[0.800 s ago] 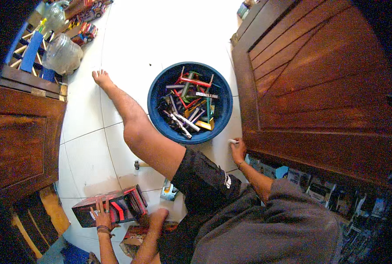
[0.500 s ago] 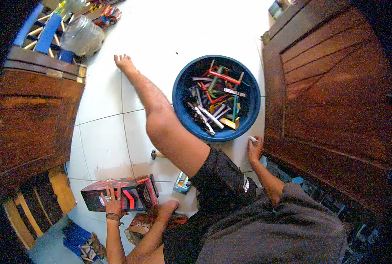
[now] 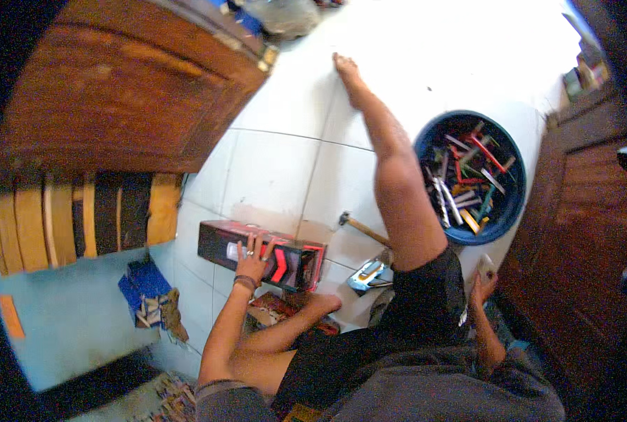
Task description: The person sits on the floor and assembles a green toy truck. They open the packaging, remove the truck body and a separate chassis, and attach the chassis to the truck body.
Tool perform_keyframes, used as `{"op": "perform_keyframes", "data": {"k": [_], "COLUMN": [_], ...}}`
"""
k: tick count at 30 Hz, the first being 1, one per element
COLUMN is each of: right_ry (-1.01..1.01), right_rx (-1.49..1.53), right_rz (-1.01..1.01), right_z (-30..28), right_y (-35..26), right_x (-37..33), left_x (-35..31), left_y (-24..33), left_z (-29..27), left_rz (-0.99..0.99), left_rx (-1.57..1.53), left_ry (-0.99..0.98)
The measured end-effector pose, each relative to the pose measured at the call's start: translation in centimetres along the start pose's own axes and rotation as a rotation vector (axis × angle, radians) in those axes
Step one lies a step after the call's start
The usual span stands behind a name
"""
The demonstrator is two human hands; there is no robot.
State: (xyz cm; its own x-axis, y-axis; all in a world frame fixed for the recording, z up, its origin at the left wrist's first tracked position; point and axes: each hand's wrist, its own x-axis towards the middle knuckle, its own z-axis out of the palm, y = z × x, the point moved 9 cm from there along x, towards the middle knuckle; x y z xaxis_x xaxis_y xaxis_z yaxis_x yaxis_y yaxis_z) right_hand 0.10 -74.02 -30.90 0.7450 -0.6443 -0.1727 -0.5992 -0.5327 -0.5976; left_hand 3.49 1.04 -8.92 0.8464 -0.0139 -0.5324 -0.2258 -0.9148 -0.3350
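My left hand (image 3: pixel 252 265) lies with fingers spread on a black-and-red cardboard box (image 3: pixel 211 243) on the floor. On the right, my right hand (image 3: pixel 483 287) is closed around a pale smartphone (image 3: pixel 488 265), held low beside my thigh. Beyond it stands a round blue tub (image 3: pixel 516 211) filled with red, green, white and yellow strips. Between the cardboard box and my outstretched leg lie a hammer (image 3: pixel 361 226) with a wooden handle and a small light-blue package (image 3: pixel 367 276). A crumpled reddish package (image 3: pixel 268 307) is partly hidden under my bent leg.
Brown wooden doors stand at the left (image 3: pixel 124 91) and right (image 3: pixel 573 204). Wooden slats (image 3: pixel 67 225) sit below the left one. A blue container (image 3: pixel 147 288) with short pale sticks is at the lower left. White tiles (image 3: pixel 271 169) cover the floor.
The view has swung left, so the cardboard box and tub appear farther right. My right hand has turned, and the back of the smartphone now shows. My left hand stays on the box.
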Motion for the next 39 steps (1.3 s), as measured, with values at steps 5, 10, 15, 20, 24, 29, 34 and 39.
{"op": "perform_keyframes", "data": {"k": [5,10,15,20,24,29,34,39], "right_ry": [-0.174,-0.442,-0.551,-0.426,-0.510,-0.906,-1.020,-0.865], "right_rx": [-0.033,0.011,0.245,0.579,0.928,0.342,-0.097,-0.612], "right_rz": [-0.054,-0.252,-0.537,-0.718,-0.763,-1.218,-1.471,-1.556], "right_z": [-0.3,-0.9,-4.7,-14.6,-19.1,-9.8,8.1,19.0], "right_y": [-0.3,-4.3,-19.1,-44.6,-58.9,-65.4,-60.0,-56.7], "right_x": [-0.9,-2.4,-1.8,-3.7,-13.7,-29.9,-41.6,-44.2], "left_x": [-2.1,-5.7,-10.0,-15.9,-18.9,-23.3,-29.1,-31.5], "left_y": [0.4,-2.2,-5.0,-7.5,-8.5,-8.6,-2.2,-0.8], "left_z": [-1.2,-2.3,-9.8,-14.4,-11.6,-14.7,-16.2,-16.8], "left_rz": [-0.048,-0.119,-0.234,-0.322,-0.557,-0.581,-0.703,-0.788], "left_rx": [0.090,-0.611,-0.897,-1.285,-1.200,-1.187,-1.204,-1.234], "left_ry": [0.000,-0.294,-0.050,0.304,0.106,0.512,0.514,0.526]}}
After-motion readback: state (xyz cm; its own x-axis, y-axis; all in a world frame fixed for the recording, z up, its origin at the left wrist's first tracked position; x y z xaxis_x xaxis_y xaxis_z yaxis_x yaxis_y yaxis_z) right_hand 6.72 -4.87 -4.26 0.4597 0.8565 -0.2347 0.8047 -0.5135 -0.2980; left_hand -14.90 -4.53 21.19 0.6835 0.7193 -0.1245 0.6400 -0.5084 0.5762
